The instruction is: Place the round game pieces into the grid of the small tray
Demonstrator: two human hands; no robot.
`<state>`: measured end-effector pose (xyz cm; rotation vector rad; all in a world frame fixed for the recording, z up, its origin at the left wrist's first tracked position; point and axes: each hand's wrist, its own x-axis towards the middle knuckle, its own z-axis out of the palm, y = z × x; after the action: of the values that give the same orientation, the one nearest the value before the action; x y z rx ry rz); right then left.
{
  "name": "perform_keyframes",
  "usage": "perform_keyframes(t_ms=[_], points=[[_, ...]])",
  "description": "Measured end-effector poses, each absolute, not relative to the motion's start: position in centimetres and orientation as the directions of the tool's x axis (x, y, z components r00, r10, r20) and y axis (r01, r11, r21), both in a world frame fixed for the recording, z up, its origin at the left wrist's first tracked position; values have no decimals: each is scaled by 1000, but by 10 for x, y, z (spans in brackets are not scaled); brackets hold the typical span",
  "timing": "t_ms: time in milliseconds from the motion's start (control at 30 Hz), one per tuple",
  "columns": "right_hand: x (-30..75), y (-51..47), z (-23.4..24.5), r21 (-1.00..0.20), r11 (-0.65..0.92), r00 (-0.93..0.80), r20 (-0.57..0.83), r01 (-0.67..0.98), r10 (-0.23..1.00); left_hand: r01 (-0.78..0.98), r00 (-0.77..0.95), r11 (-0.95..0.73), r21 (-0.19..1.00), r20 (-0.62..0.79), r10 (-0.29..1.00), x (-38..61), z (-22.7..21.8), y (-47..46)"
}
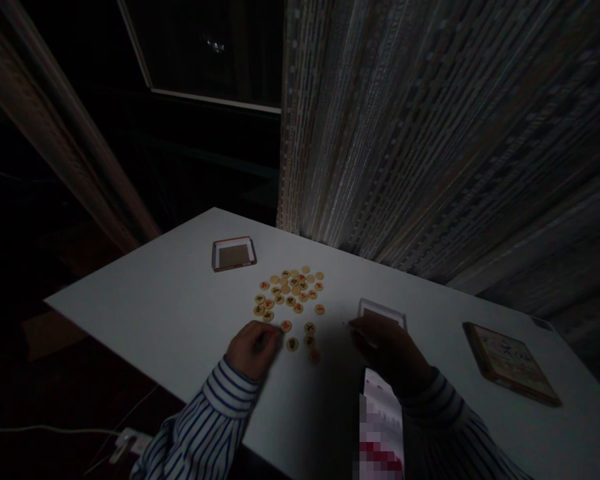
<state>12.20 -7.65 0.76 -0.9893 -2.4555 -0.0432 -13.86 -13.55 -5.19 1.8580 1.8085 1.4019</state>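
Well, from where I'm standing, the eye goes straight to the round wooden game pieces [290, 291] on the white tabletop [155, 307]. They are flat, cream-to-tan discs, each marked with a red or black character, though the marks are too small and dim to read. Roughly twenty-five lie in a loose heap in the middle of the tabletop, and five more sit apart on the near side, between the two hands.

The left hand [254, 348] rests just beside the nearest loose disc, its fingers [270, 339] curled tightly and slightly blurred, so I can't tell whether they hold anything. The right hand [390, 353] is in deep shadow, its fingers narrowed around what may be a thin stick [349, 324], though it's too dark to be sure.

Two square trays with white rims are on the tabletop: one [233, 253] beyond the heap, the other [383, 313] just past the right hand. Off to the right lies one flat game box [510, 363], and a sheet of paper [380, 427] sits near the right sleeve [437, 417].
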Motion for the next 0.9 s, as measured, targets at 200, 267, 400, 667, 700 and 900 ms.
perform_keyframes(t_ms=[200, 267, 400, 667, 700, 900], points=[[104, -74, 17, -72, 782, -683, 442, 619, 581, 737, -150, -252, 627, 515, 844, -153, -48, -124], [99, -73, 18, -40, 777, -691, 430, 628, 581, 753, -150, -255, 607, 536, 831, -158, -47, -120], [89, -72, 18, -8, 757, -710, 339, 654, 617, 787, -142, -247, 565, 557, 819, -168, -45, -109], [75, -72, 21, -25, 752, -731, 216, 659, 647, 846, -200, -117, 521, 513, 835, -171, -42, -84], [75, -71, 22, -26, 753, -733, 208, 658, 648, 849, -197, -112, 517, 506, 840, -171, -43, -82], [73, -68, 21, -24, 756, -741, 184, 654, 646, 858, -207, -88, 507, 496, 844, -169, -54, -78]])
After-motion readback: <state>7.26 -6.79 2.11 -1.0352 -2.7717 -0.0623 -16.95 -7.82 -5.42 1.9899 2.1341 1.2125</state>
